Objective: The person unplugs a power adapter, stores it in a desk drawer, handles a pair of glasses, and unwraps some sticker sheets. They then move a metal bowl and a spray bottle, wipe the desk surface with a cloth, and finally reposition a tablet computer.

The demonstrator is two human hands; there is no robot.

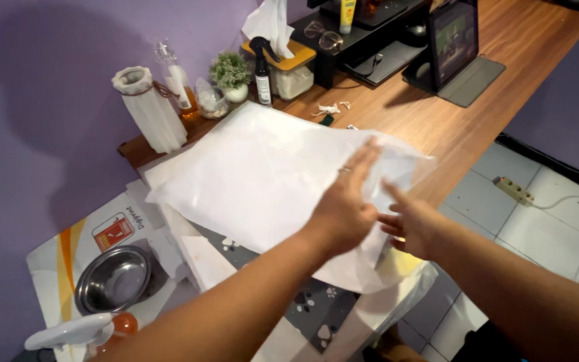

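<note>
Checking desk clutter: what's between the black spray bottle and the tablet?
In the head view, between the black spray bottle and the tablet stand a tissue box with a wooden lid, then a black shelf riser carrying eyeglasses.

Under my left hand [344, 213] and right hand [415, 228] I noted a large white sheet [263, 177], thin, translucent, faintly glossy, creased like plastic film or waxed paper; I could not tell which. The desk [457, 127] was wood, visible grain, satin finish. The bowl [114, 279] was polished metal, reflective. The white vase [147, 107] looked matt and ribbed. The spray bottle [262, 72] was dark glossy plastic. The floor tiles [557, 228] appeared smooth, pale, low sheen.
</note>
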